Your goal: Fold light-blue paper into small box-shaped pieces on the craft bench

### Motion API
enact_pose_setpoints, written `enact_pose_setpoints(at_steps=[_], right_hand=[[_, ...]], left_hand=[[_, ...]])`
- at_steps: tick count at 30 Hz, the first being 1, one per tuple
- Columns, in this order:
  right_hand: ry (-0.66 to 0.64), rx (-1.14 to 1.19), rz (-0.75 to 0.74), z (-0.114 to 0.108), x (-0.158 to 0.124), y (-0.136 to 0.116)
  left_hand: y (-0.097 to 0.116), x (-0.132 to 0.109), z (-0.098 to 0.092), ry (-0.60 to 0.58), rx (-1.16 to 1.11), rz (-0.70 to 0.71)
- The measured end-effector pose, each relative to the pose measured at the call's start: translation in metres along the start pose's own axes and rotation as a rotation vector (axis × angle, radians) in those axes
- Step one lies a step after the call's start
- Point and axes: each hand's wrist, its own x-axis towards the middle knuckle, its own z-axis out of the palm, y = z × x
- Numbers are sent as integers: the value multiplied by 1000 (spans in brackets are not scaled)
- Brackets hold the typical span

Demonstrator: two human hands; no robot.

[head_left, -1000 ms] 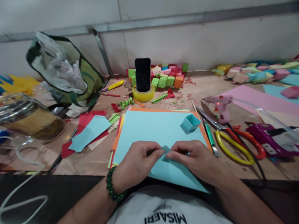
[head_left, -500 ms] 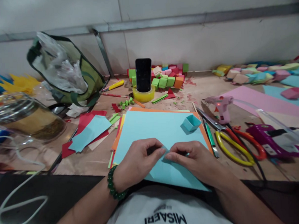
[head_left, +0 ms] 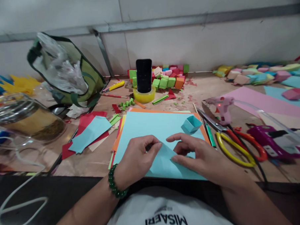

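Observation:
A light blue sheet of paper (head_left: pixel 150 122) lies on top of a stack of coloured sheets in front of me. My left hand (head_left: pixel 142 157), with a green bead bracelet at the wrist, is closed in a pinch on light blue paper over the middle of the stack. Most of the pinched part is hidden behind the fingers. To its right, my right hand (head_left: pixel 199 155) is open, thumb and fingers apart, just over the blue paper. A small folded blue paper box (head_left: pixel 191 124) sits near the stack's far right corner.
Right of the stack lie a green cutter (head_left: pixel 210 135), scissors (head_left: pixel 234 148) and a pink glue gun (head_left: pixel 223 109). Paper scraps (head_left: pixel 91 133) and a glass jar (head_left: pixel 28 119) are on the left. Behind, a phone (head_left: pixel 144 75) stands in a tape roll (head_left: pixel 144 94) before folded cubes (head_left: pixel 167 82).
My right hand has let go of the blue paper, spread its fingers and moved slightly right. The sheet's near right corner has drawn back from the table edge. My left hand keeps its pinch.

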Motion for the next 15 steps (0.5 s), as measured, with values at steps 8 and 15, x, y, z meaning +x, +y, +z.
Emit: enact_pose_setpoints(at_steps=[8, 15], right_hand=[[93, -222, 9, 8, 15, 11], [90, -345, 85, 14, 25, 25]], left_hand=[[-1, 11, 6, 66, 417, -29], [-8, 16, 15, 124, 727, 178]])
